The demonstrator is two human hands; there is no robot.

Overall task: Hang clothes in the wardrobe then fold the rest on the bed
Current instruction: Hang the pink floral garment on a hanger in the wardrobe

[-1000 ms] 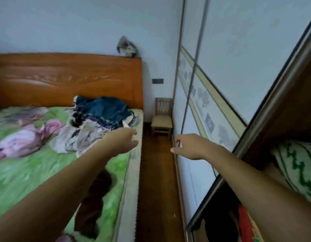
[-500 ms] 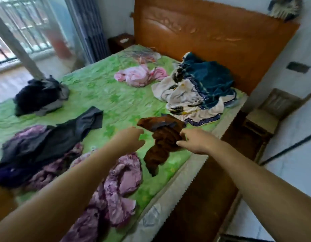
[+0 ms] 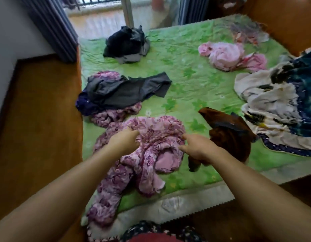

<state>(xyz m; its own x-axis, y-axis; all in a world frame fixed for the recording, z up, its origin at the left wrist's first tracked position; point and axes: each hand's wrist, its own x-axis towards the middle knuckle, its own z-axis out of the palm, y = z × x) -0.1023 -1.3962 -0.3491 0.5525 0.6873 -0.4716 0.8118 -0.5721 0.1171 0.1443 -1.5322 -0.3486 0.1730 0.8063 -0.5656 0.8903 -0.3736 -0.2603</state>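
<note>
On the green bed (image 3: 186, 72), left hand (image 3: 124, 141) grips a purple floral garment (image 3: 158, 130); right hand (image 3: 198, 148), loosely spread, touches it; curtain (image 3: 51, 27) behind.

Clear across green floral bed sheet (image 3: 195, 81) mid-bed; blocked right by crumpled brown garment (image 3: 233, 137), left by grey-and-purple clothes heap (image 3: 116, 93).

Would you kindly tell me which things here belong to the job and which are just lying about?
Job: purple rose-print fleece garment, left hand, right hand, crumpled brown garment, green leaf-print bed sheet.
Lying about: grey pleated curtain, brown wooden headboard.
</note>
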